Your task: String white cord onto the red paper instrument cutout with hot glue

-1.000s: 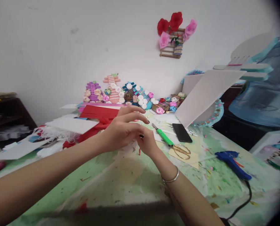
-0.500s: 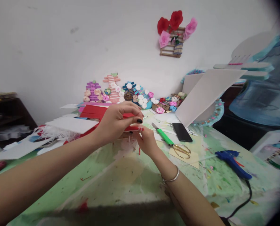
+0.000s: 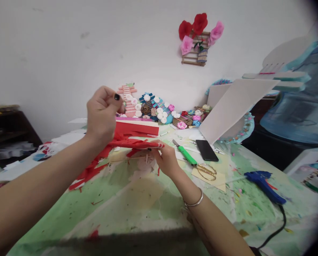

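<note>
My right hand [image 3: 167, 158] is closed around the end of a long, thin red strip [image 3: 137, 143] that has narrow white bands near its tip. The strip stretches leftward above the table, and its exact kind cannot be made out. My left hand [image 3: 102, 115] is raised to the left and higher up, thumb and fingertips pressed together. Whatever those fingers pinch, perhaps something very fine, does not show. Behind the strip lies a flat red sheet [image 3: 137, 128]. Loose red scraps [image 3: 90, 173] spread on the table below my left hand.
To the right lie a green-handled cutter [image 3: 187, 154], gold scissors [image 3: 207, 172], a black phone [image 3: 207, 150] and a blue glue gun [image 3: 264, 186] with its cord. White boards [image 3: 236, 106] lean at the back right. Flower crafts [image 3: 161, 110] line the wall; white pieces lie left.
My left hand has moved left and up, away from my right hand, uncovering the red strip and sheet. My right hand stays in place with its hold.
</note>
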`<state>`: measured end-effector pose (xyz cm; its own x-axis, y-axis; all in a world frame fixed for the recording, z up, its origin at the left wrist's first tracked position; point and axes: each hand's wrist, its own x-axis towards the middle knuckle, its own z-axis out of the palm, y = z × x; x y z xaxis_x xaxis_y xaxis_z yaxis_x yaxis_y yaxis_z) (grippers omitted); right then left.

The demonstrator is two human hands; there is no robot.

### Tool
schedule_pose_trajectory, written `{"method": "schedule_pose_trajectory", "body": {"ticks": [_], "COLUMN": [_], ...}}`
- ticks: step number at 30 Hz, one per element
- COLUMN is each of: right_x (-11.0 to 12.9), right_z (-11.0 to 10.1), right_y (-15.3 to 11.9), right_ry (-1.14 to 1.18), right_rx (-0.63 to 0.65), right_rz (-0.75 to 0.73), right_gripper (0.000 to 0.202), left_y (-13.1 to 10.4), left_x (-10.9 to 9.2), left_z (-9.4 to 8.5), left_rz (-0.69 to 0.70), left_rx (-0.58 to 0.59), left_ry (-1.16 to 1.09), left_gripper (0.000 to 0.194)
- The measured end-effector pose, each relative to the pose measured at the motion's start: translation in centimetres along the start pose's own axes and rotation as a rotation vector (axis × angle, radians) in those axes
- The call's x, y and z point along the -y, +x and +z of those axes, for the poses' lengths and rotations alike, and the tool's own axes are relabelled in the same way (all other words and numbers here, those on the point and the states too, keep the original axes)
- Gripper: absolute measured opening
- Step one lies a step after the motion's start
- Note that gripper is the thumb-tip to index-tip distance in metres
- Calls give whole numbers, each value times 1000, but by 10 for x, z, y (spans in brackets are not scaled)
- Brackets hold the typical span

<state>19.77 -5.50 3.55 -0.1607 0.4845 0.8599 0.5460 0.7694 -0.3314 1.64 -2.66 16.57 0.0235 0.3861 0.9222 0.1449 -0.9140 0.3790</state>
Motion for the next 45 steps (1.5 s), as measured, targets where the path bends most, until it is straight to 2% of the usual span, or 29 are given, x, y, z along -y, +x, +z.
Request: {"method": "schedule_pose_trajectory", "body": {"ticks": [6,8,11,13,16,20,23,25,27,28,30,33,35,40,45], "right_x": [0,-1,-5,-7,-11,-18,-23,-25,-27,-27,-27,-28,-29,-29,-31], "right_z": [0,1,2,1,-4,-13,-19,-22,-24,-24,-26,-29,-32,-43,-41], "right_y": [0,0,-2,-1,1,8,13,16,18,18,18,19,19,20,19], "right_ry": [-4,-18,-36,-43,7,264,509,631,714,744,787,833,830,694,520], "right_rx": [-12,-41,-117,-153,-196,-307,-394,-432,-446,-448,-433,-386,-379,-468,-384], "right_rz": [27,40,98,138,214,333,404,445,483,497,505,489,499,609,653], "right_gripper": [20,18,13,13,13,16,18,20,23,24,25,22,21,22,22], "left_y": [-2,-9,-19,-23,-24,-23,-26,-32,-39,-43,-50,-54,-54,-57,-79], "left_x": [1,0,2,8,22,48,67,78,83,84,83,83,87,104,115], "left_z": [-16,-16,-15,-17,-24,-42,-54,-59,-60,-59,-57,-55,-57,-67,-61], "left_rz": [-25,-38,-111,-165,-197,-229,-254,-312,-398,-450,-562,-661,-647,-637,-793], "left_rx": [-105,-95,-17,18,-12,-33,92,235,367,414,434,317,187,-142,-304], "left_ry": [67,135,177,196,316,496,515,365,181,113,39,-42,-105,-312,-510], "left_gripper": [39,35,19,10,11,10,15,22,42,49,45,30,29,32,33]}}
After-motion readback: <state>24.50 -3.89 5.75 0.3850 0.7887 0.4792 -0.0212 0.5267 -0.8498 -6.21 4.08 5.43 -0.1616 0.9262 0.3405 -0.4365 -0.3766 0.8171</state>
